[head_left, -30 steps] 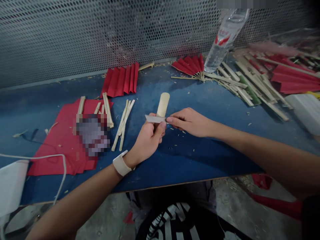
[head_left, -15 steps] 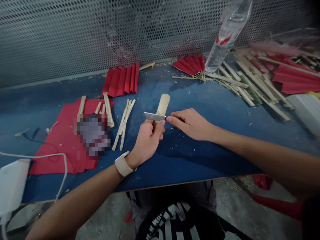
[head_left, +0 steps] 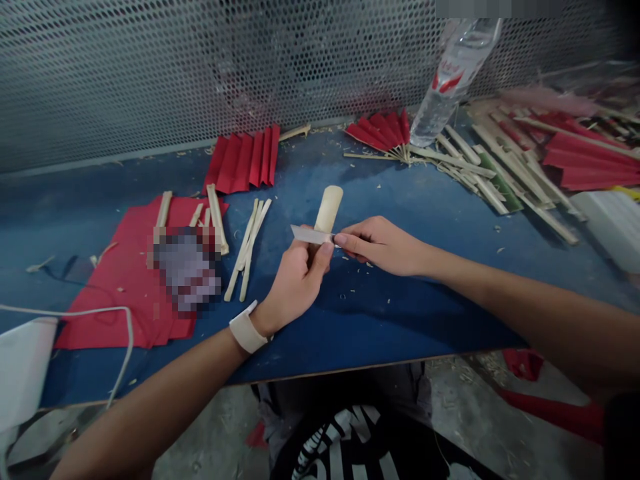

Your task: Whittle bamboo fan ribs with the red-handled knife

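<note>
My left hand (head_left: 302, 277) is closed around the lower end of a pale bamboo piece (head_left: 329, 207), which points up and away from me over the table. Between thumb and fingers of my right hand (head_left: 385, 247) is the handle of a knife (head_left: 311, 235). Its flat blade lies across the bamboo, just above my left thumb, with the tip pointing left. The handle is mostly hidden by my fingers. Left of my hands, several thin bamboo strips (head_left: 246, 257) lie crossed on the blue table (head_left: 380, 333).
Red paper sheets (head_left: 110, 300) lie at left under a blurred-out object (head_left: 187, 270). Behind stand a folded red paper (head_left: 243, 160), a red paper fan (head_left: 383, 133) and a water bottle (head_left: 453, 80). Bamboo pieces (head_left: 515, 167) pile up at right. A white cable (head_left: 131, 327) runs at left.
The knife blade has shifted slightly to the right and tilted a little along the bamboo. The bamboo's upper end has moved slightly right. Both hands keep their holds.
</note>
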{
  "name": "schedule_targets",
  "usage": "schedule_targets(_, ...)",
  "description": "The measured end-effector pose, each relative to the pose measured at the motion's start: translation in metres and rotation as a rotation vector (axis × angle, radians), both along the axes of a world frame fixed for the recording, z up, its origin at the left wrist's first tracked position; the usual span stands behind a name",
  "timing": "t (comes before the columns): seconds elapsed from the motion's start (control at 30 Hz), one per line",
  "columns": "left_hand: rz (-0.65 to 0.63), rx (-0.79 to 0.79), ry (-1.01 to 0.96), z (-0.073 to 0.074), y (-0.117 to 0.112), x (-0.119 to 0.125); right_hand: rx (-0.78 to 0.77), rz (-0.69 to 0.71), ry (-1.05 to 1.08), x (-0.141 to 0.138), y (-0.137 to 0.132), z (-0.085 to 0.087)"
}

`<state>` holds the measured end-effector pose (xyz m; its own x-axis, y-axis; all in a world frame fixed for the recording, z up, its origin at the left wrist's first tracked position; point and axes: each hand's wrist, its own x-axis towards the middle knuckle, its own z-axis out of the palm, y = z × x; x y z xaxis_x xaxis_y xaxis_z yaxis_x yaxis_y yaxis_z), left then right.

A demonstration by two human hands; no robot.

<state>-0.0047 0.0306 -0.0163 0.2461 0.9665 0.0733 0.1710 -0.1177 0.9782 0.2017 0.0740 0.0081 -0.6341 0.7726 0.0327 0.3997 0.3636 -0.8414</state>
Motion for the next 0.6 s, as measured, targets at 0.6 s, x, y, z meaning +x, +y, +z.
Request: schedule_targets(0.6,0.028,-0.032,0.018,0.0018,-0.0019,0.0025,0.107,-0.061,-0.089,-0.0025,-0.0049,-0.0002)
